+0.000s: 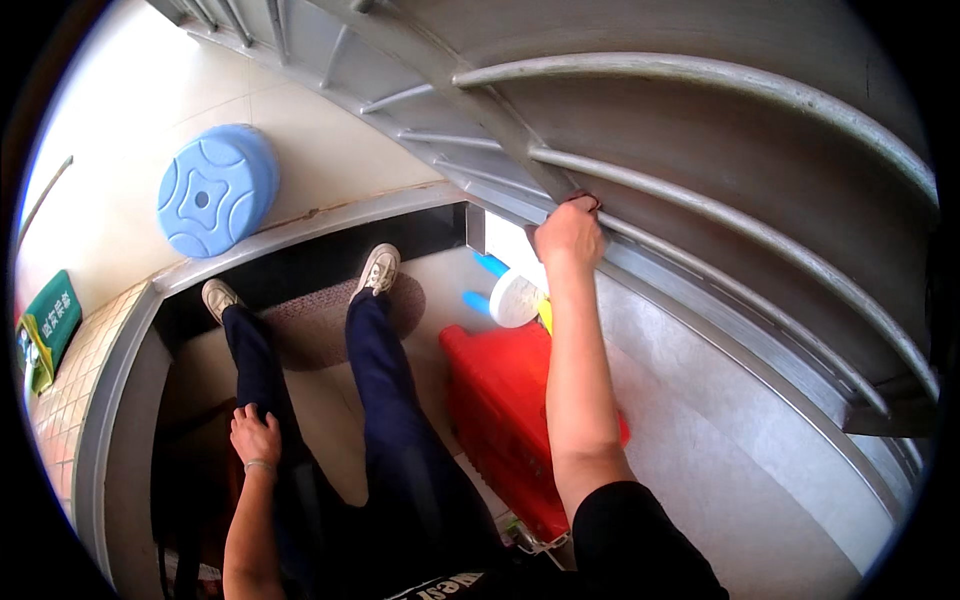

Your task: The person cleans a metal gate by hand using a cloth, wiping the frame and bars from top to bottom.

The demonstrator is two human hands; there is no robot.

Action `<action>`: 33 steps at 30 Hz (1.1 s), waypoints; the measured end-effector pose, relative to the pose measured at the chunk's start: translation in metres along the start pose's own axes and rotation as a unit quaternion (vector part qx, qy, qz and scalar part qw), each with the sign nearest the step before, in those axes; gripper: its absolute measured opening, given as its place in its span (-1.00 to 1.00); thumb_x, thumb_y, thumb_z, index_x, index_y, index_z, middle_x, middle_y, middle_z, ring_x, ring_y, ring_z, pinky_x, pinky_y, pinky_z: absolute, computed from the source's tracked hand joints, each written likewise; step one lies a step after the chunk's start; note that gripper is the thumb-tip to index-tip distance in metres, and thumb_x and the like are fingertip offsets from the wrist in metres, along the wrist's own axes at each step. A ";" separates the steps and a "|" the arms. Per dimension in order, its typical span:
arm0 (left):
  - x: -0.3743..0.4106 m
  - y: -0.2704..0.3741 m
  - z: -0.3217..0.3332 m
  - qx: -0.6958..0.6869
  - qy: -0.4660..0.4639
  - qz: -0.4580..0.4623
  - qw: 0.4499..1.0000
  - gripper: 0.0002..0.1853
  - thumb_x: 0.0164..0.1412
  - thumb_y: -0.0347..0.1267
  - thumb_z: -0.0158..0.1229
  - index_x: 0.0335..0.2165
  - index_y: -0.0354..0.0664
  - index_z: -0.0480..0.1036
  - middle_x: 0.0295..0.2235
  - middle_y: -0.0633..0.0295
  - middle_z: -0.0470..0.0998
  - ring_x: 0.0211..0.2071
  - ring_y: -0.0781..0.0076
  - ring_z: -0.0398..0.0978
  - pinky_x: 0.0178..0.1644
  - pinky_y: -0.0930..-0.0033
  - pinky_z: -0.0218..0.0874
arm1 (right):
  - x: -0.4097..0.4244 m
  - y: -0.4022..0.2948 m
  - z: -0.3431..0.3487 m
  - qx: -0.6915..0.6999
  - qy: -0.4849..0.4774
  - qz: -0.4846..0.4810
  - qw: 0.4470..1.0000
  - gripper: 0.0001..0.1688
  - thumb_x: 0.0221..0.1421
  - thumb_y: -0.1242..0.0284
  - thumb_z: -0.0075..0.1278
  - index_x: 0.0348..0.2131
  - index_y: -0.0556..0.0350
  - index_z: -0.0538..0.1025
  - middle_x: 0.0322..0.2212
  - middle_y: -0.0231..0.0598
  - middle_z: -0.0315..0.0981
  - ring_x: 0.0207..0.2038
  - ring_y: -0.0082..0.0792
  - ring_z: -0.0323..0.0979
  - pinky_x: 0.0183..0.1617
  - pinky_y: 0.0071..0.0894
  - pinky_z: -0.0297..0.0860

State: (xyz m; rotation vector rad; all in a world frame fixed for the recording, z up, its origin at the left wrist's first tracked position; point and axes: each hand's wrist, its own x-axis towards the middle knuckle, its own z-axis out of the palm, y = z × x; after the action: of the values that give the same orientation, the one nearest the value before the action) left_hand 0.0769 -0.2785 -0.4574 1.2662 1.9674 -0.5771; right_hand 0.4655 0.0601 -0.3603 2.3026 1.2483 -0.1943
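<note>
My right hand (568,234) is stretched out to a grey metal security door (675,120) with rounded horizontal bars. Its fingers are closed around a dark brown cloth (583,201), of which only edges show. The cloth meets the door where a thin lower bar (720,289) joins the upright frame member (480,112). On my left leg, near the knee, rests my left hand (255,435), holding nothing, with its fingers slightly spread and a band at the wrist.
Beside my right leg stands a red plastic basket (510,397), with a white round object (516,298) behind it. A blue plastic stool (206,193) sits past the metal threshold (315,229). A mat (337,322) lies underfoot. At far left is a green dustpan-like object (56,315) bearing writing.
</note>
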 end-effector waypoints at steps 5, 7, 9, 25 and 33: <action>-0.006 -0.003 0.000 -0.015 -0.007 -0.026 1.000 -0.69 -0.02 -0.27 0.09 -0.29 -0.22 0.38 -0.29 0.06 0.37 -0.23 0.08 0.36 -0.17 0.12 0.24 | 0.021 0.012 -0.007 0.013 -0.051 -0.054 0.997 -0.38 -0.06 0.38 -0.06 -0.06 0.48 0.23 -0.28 0.28 0.42 -0.18 0.15 0.41 -0.05 -0.10 0.32; -0.007 -0.004 0.001 -0.028 -0.007 -0.028 0.999 -0.69 -0.03 -0.27 0.09 -0.29 -0.22 0.38 -0.29 0.06 0.37 -0.23 0.08 0.36 -0.18 0.11 0.24 | 0.022 0.026 0.009 0.049 -0.011 -0.107 0.993 -0.40 -0.08 0.41 -0.09 -0.07 0.49 0.23 -0.27 0.32 0.40 -0.14 0.21 0.36 -0.02 -0.05 0.28; -0.008 -0.007 0.002 -0.041 0.008 -0.026 0.999 -0.69 -0.03 -0.27 0.10 -0.29 -0.21 0.38 -0.29 0.05 0.37 -0.23 0.07 0.36 -0.18 0.10 0.24 | 0.014 0.024 0.035 0.095 0.054 -0.162 0.981 -0.40 -0.09 0.43 -0.11 -0.09 0.53 0.21 -0.28 0.36 0.39 -0.14 0.24 0.35 -0.03 -0.04 0.29; -0.008 -0.019 -0.005 -0.074 -0.019 -0.043 0.996 -0.69 -0.01 -0.25 0.07 -0.29 -0.21 0.38 -0.28 0.06 0.37 -0.21 0.08 0.35 -0.17 0.10 0.21 | -0.026 -0.098 0.032 0.216 0.231 -0.154 0.936 -0.19 0.03 0.42 -0.14 0.21 0.12 -0.08 -0.18 0.30 0.36 -0.14 0.24 0.36 -0.09 -0.05 0.30; -0.016 -0.024 -0.005 -0.059 0.129 0.125 0.982 -0.76 -0.04 -0.28 0.10 -0.38 -0.19 0.38 -0.31 0.07 0.38 -0.24 0.11 0.35 -0.23 0.12 0.18 | -0.084 -0.058 0.016 0.271 -0.052 -0.375 0.885 -0.32 0.05 0.53 -0.14 0.16 -0.02 0.09 -0.19 0.17 0.40 -0.12 0.16 0.36 -0.10 -0.09 0.31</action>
State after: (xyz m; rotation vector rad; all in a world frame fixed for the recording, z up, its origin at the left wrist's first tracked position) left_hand 0.0576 -0.2946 -0.4417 1.5441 1.9726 -0.1757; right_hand 0.3725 0.0151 -0.3654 2.0294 2.1845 -1.0344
